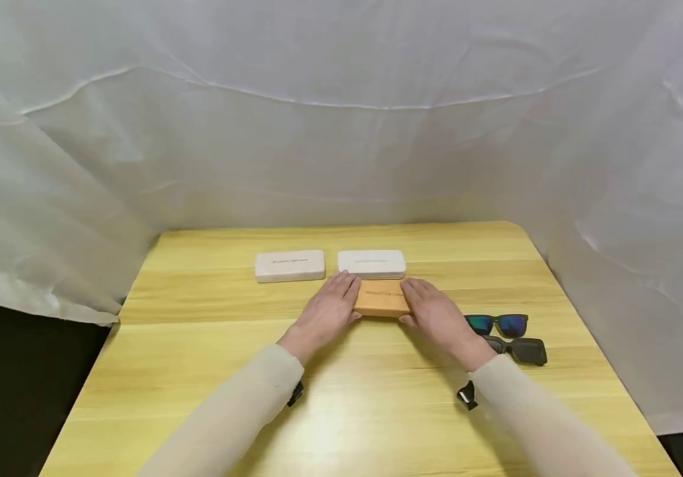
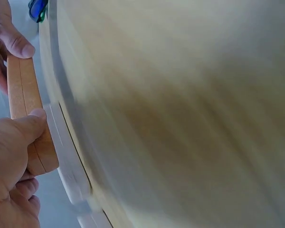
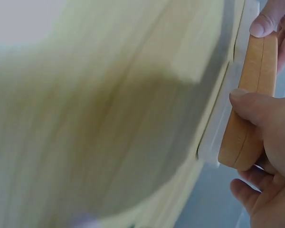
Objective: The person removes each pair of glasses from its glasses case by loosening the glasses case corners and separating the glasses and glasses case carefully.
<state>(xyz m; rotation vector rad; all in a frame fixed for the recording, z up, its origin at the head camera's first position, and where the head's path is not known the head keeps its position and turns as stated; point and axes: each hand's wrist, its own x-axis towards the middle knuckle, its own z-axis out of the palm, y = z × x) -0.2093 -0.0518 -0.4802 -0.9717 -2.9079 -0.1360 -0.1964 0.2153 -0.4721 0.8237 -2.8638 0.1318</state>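
Both hands hold an orange glasses case [image 1: 381, 298] with dark lettering on its lid, one at each end. My left hand [image 1: 330, 305] grips its left end, the thumb on the near side and the fingers over the top and back. At the right end, my right hand [image 1: 435, 311] grips it the same way. The case looks closed, with a thin seam along its side in both wrist views. Just behind it lies a white glasses case [image 1: 371, 263], partly overlapped by the left fingertips in the head view. A pale pinkish glasses case [image 1: 290, 265] lies left of that.
Sunglasses with blue-green mirrored lenses [image 1: 511, 324] lie right of the right hand. Nearer, dark sunglasses [image 1: 528, 351] are partly hidden by the right wrist. The wooden table [image 1: 198, 371] meets white curtains [image 1: 341, 152] at the back and sides.
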